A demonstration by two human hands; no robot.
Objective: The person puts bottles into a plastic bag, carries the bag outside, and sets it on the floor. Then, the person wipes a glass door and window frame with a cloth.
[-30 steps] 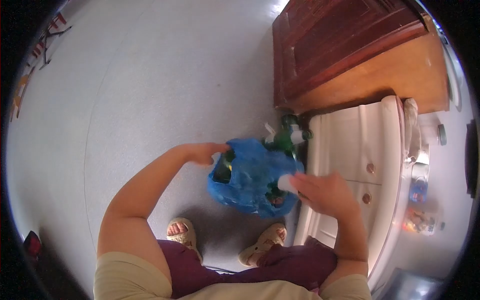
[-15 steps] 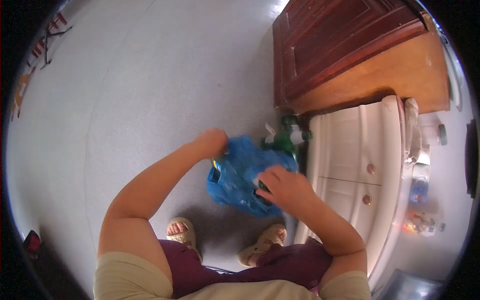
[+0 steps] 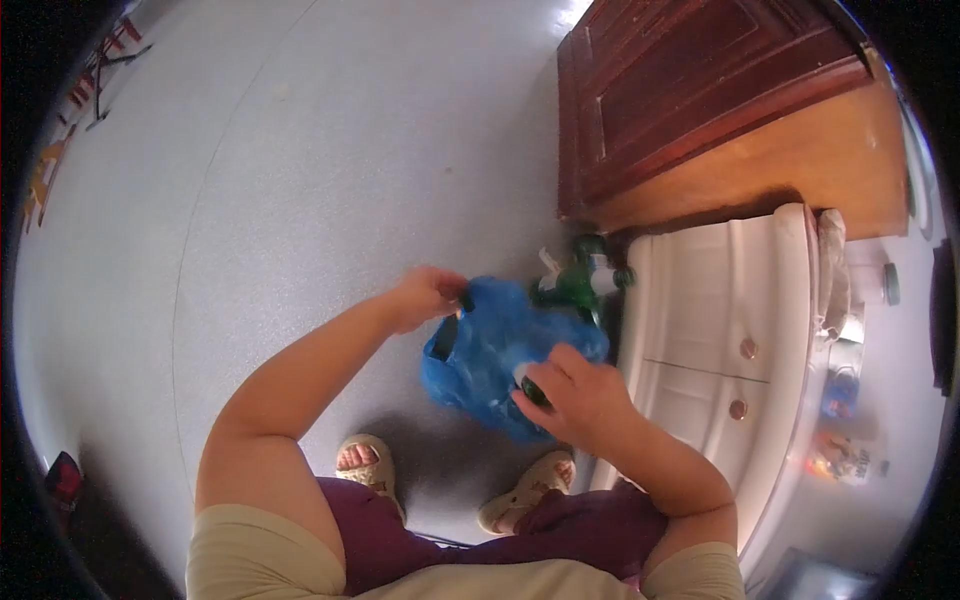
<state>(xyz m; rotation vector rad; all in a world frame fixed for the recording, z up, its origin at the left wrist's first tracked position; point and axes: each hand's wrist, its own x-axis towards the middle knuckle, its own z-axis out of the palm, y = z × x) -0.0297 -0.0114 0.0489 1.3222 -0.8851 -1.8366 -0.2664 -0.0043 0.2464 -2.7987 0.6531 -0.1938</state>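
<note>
A crumpled blue plastic bag (image 3: 485, 360) hangs in front of me above the floor, with dark items partly showing inside it. My left hand (image 3: 425, 298) is closed on the bag's upper left edge. At the bag's near right side my right hand (image 3: 580, 395) is wrapped round a green bottle (image 3: 537, 390); a pale part of it shows by the fingertips, and the rest is hidden by the hand. Just beyond the bag, several green bottles (image 3: 575, 285) with white labels are grouped beside the cabinet.
A white drawer cabinet (image 3: 690, 310) with round knobs stands close on my right. Behind it is a dark red wooden cabinet (image 3: 710, 90). Jars and packets, including a jar with a green lid (image 3: 889, 284), are farther right. My sandalled feet (image 3: 365, 465) stand on the grey floor (image 3: 300, 200).
The view has shifted slightly. My left hand keeps hold of the bag's edge, and my right hand has stayed by the bag with the bottle, which now shows a little more.
</note>
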